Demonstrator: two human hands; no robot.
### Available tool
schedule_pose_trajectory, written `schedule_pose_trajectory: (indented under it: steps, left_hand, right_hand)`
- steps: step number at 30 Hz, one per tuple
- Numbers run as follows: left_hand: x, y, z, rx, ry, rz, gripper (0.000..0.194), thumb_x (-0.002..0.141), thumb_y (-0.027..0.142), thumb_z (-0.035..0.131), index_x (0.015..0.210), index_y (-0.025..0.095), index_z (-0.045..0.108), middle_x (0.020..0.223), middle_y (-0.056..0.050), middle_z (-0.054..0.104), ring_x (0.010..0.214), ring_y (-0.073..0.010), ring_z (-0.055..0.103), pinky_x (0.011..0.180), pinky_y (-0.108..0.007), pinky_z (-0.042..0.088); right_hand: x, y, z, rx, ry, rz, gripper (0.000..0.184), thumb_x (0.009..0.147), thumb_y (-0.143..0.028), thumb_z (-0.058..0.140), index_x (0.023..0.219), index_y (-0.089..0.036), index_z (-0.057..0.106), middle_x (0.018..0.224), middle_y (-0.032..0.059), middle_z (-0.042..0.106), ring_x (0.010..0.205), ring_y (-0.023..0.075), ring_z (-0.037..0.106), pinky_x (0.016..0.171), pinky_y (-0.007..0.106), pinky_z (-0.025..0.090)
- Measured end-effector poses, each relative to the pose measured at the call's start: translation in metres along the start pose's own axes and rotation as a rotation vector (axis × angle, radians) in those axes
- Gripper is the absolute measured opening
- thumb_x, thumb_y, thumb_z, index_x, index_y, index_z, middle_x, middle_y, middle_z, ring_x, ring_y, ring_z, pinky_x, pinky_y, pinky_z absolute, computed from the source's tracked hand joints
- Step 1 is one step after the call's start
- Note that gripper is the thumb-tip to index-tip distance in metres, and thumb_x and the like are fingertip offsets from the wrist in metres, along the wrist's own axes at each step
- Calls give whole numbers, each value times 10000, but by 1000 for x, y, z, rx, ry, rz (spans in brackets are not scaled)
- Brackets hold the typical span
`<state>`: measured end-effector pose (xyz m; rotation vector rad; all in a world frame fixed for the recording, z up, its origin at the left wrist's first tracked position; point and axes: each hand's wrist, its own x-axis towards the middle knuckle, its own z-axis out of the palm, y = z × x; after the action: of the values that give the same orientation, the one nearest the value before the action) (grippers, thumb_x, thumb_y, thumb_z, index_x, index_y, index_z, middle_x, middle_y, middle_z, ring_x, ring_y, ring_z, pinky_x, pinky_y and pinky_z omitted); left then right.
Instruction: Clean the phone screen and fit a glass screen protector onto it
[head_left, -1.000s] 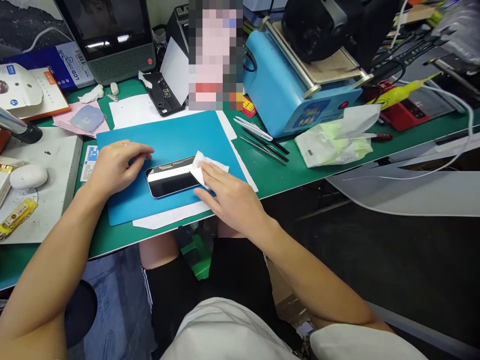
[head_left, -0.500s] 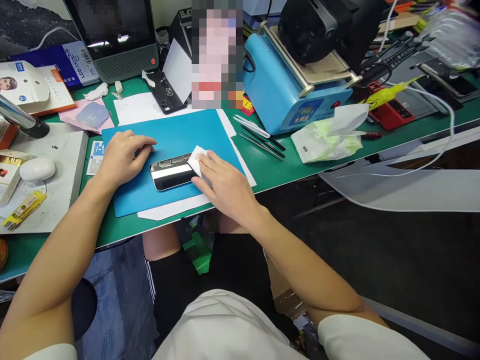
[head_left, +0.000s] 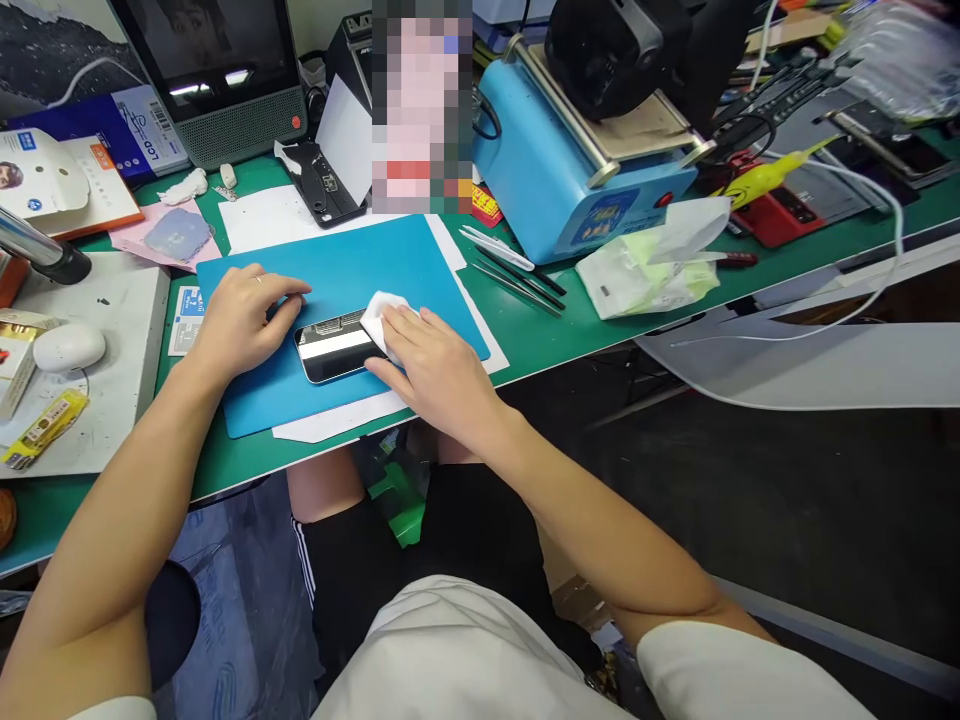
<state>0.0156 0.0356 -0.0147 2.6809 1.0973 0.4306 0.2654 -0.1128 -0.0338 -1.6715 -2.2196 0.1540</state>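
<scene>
A smartphone [head_left: 334,355] with a dark, shiny face lies flat on the blue mat [head_left: 405,240]. Under the fingers of my right hand [head_left: 442,370] is a folded white tissue [head_left: 381,305], pressed on the phone's right part, which hand and tissue cover. The thumb of that hand reaches to the phone's lower edge. Left of the phone, my left hand [head_left: 244,315] rests on the mat with nothing in it. Its index finger is stretched out, thumb apart below it, and the other fingers are partly hidden.
Tweezers [head_left: 517,285] and a white pen [head_left: 499,248] lie right of the mat, beside a tissue pack [head_left: 649,275]. A blue machine [head_left: 585,170] stands behind them. An opened black phone part [head_left: 322,185] lies behind the mat. At left is a white mouse [head_left: 69,344].
My right hand has slid the tissue a little to the left across the phone. My left hand has stayed in place, and the view has shifted slightly.
</scene>
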Motion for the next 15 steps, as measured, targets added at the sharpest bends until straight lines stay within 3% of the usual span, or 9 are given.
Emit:
schedule_pose_trajectory:
  steps: [6,11,15]
  left_hand:
    - [-1,6,-1,-17,-47,79,485,1104,445,393,1282,217,782,1098,-102,828,1021,-314,660,962,-497,457]
    - [-3,5,1,-9,66,102,458,1109,461,415,1165,212,794,1085,-105,805,978,-301,661,885,-462,440]
    - [-4,3,5,-16,118,145,386,1095,414,454,1038,216,780,1015,-101,765,913,-284,636,846,-456,425]
  right_hand:
    - [0,2,0,-10,4,-30,605,1130,-436,606,1514,29,647,1613,268,622,1559,384,580,1335,567,459]
    - [2,-6,9,-29,29,-41,783,1091,-547,648,1546,88,588,1619,301,602,1562,410,571,1338,573,451]
    - [2,-10,14,-20,48,-61,788,1106,-592,589,1533,70,608,1609,298,614,1557,395,581,1335,582,456]
